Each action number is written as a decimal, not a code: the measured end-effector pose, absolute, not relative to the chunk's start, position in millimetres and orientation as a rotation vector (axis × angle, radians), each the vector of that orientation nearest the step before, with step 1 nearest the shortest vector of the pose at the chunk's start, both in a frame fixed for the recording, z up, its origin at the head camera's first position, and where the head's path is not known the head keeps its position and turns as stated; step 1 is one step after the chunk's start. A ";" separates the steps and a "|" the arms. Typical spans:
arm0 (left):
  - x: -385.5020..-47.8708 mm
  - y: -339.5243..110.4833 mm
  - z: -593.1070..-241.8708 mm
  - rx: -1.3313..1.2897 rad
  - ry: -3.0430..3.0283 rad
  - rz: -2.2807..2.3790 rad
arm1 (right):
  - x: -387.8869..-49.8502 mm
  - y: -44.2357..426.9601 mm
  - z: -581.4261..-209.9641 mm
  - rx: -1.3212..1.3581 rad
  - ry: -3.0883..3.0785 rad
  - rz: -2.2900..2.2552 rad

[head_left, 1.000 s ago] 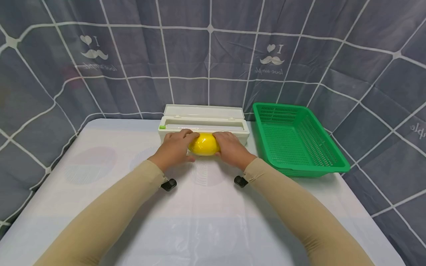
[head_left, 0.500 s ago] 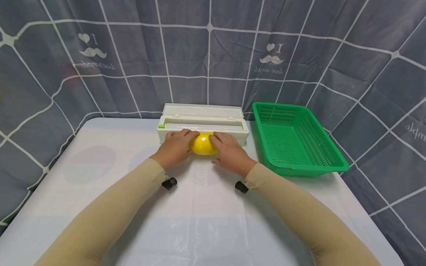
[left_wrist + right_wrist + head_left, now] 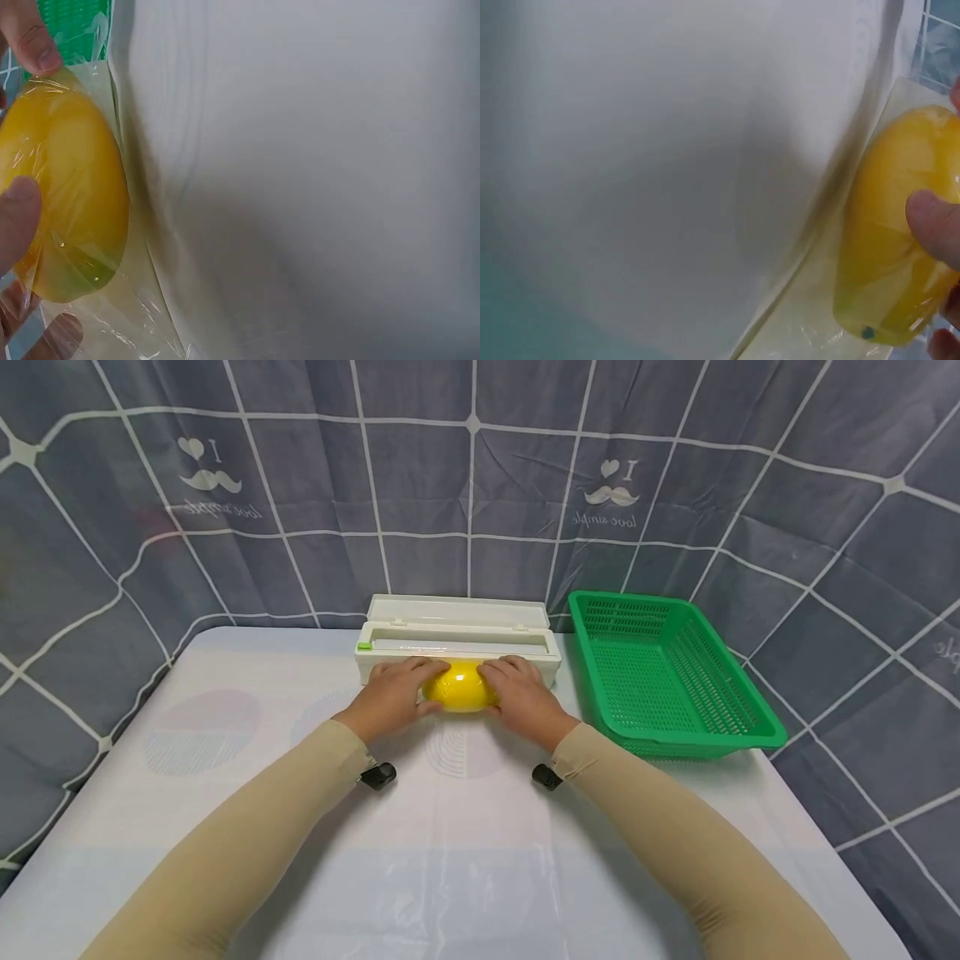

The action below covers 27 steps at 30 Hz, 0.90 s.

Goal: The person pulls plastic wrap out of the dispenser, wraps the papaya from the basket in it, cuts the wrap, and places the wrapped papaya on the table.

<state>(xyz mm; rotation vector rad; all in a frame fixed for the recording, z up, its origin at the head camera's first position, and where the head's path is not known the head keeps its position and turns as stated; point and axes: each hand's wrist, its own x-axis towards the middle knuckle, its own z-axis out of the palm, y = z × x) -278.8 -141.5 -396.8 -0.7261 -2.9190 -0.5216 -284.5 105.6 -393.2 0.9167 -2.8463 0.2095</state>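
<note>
Wht tbl [image 3: 480, 877], arms [image 3: 247, 843] fwd, 2 hands [image 3: 392, 695] gripping fruit [image 3: 460, 687]

The left hand [image 3: 393, 695] and right hand [image 3: 523, 698] partly hide the ends of a yellow fruit [image 3: 460, 687], which screens part of the white box [image 3: 459, 632] on the far side; tan sleeves [image 3: 258, 827] exit frame at the near edge.

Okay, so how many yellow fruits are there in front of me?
1. The yellow fruit, in clear film, is held between your left hand and right hand, in front of the white box. No other shows, though the space behind the box is hidden.
</note>
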 end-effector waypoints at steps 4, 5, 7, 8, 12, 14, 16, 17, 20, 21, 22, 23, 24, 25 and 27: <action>-278.9 -140.2 -396.3 -0.709 -2.913 -0.525 | -283.9 106.3 -391.8 0.926 -2.889 0.231; -278.9 -139.7 -396.4 -0.704 -2.913 -0.525 | -284.2 106.3 -391.7 0.932 -2.898 0.241; -278.6 -138.7 -396.6 -0.701 -2.908 -0.524 | -284.5 106.8 -391.8 0.939 -2.903 0.266; -278.5 -138.1 -396.8 -0.700 -2.906 -0.524 | -284.9 107.0 -392.0 0.940 -2.901 0.280; -278.5 -136.0 -398.4 -0.697 -2.901 -0.530 | -286.4 107.5 -393.1 0.935 -2.892 0.329; -278.7 -135.5 -399.5 -0.692 -2.902 -0.534 | -287.0 107.3 -393.5 0.932 -2.893 0.345; -278.7 -135.2 -400.6 -0.688 -2.905 -0.539 | -287.4 107.0 -394.2 0.928 -2.900 0.346; -278.6 -135.1 -401.1 -0.687 -2.905 -0.541 | -287.4 106.9 -394.5 0.927 -2.903 0.346; -278.1 -135.1 -402.4 -0.687 -2.911 -0.546 | -287.8 106.7 -395.7 0.911 -2.921 0.346; -278.0 -135.2 -402.8 -0.688 -2.913 -0.549 | -288.0 106.6 -396.2 0.901 -2.930 0.349; -278.0 -135.3 -403.1 -0.690 -2.913 -0.552 | -288.2 106.4 -396.5 0.892 -2.939 0.356; -278.0 -135.5 -403.4 -0.690 -2.914 -0.552 | -288.3 106.2 -396.7 0.883 -2.947 0.365; -278.2 -135.7 -403.6 -0.693 -2.914 -0.553 | -288.3 105.9 -396.9 0.874 -2.955 0.373; -278.3 -135.9 -403.7 -0.696 -2.914 -0.554 | -288.2 105.6 -396.8 0.865 -2.961 0.385; -278.7 -136.4 -403.6 -0.704 -2.911 -0.554 | -288.0 105.1 -396.5 0.854 -2.968 0.396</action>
